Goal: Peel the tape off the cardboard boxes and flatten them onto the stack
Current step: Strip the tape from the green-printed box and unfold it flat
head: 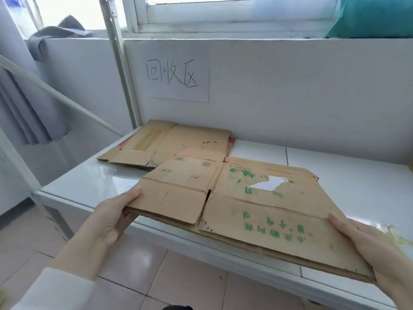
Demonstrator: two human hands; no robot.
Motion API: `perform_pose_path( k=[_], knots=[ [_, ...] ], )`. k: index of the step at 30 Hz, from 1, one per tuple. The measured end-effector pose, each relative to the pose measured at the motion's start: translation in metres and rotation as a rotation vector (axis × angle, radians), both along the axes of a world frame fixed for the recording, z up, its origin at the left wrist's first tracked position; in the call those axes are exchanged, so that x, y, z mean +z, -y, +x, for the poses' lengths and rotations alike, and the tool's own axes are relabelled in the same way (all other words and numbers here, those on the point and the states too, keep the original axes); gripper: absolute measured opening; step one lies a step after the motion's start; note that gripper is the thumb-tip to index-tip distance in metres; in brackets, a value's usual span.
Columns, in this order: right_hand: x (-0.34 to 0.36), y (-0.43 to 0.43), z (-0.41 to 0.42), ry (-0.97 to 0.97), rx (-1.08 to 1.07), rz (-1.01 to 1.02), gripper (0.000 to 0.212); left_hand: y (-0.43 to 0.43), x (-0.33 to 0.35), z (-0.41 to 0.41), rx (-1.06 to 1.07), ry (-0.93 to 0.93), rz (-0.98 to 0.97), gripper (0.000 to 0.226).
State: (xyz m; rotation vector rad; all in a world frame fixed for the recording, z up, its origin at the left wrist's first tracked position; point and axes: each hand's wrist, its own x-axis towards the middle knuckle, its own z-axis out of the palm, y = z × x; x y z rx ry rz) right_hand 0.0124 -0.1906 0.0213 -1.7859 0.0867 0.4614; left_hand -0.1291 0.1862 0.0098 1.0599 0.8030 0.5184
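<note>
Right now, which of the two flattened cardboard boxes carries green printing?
The near flattened box, held by the left hand and right hand, has green print and a torn white label. The far box by the wall is plain brown.

I see a flattened brown cardboard box with green print [257, 202] held over the near edge of the white shelf-like table [335, 175], its far part above the tabletop, its near part out over the tiled floor [178, 276]. My left hand [111, 218] grips its left edge; my right hand [377, 249] grips its near right corner. Behind it and to the left, a stack of flattened plain brown cardboard [169, 142] lies on the table against the white back wall [290, 97]. A handwritten paper sign [178, 74] hangs on that wall above the stack.
</note>
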Motion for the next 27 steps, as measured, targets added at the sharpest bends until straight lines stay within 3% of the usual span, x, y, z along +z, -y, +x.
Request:
perform_pose_path(
  k=[3, 6, 12, 16, 18, 21, 23, 27],
  knots=[
    [0.01, -0.038, 0.0, 0.028, -0.018, 0.11, 0.022, -0.01, 0.013, 0.009, 0.126, 0.272, -0.106, 0.006],
    [0.01, -0.093, 0.023, 0.081, 0.012, 0.196, 0.022, -0.024, 0.023, 0.035, 0.169, 0.416, -0.123, 0.008],
    [0.006, -0.225, 0.077, 0.082, 0.033, 0.365, 0.027, -0.107, 0.03, 0.103, 0.25, 0.477, -0.149, 0.004],
    [-0.008, -0.288, 0.112, 0.084, 0.042, 0.377, 0.039, -0.168, 0.014, 0.135, 0.278, 0.353, -0.147, 0.019],
    [-0.014, -0.309, 0.126, 0.101, 0.043, 0.326, 0.043, -0.19, 0.005, 0.148, 0.293, 0.267, -0.144, 0.016],
    [-0.028, -0.327, 0.144, 0.135, 0.044, 0.191, 0.049, -0.21, -0.011, 0.161, 0.295, 0.152, -0.164, 0.034],
    [-0.04, -0.331, 0.151, 0.152, 0.072, 0.032, 0.056, -0.221, -0.026, 0.167, 0.277, 0.092, -0.164, 0.033],
    [-0.048, -0.332, 0.148, 0.237, 0.129, -0.268, 0.049, -0.231, -0.046, 0.171, 0.29, -0.006, -0.079, 0.034]
  ],
)
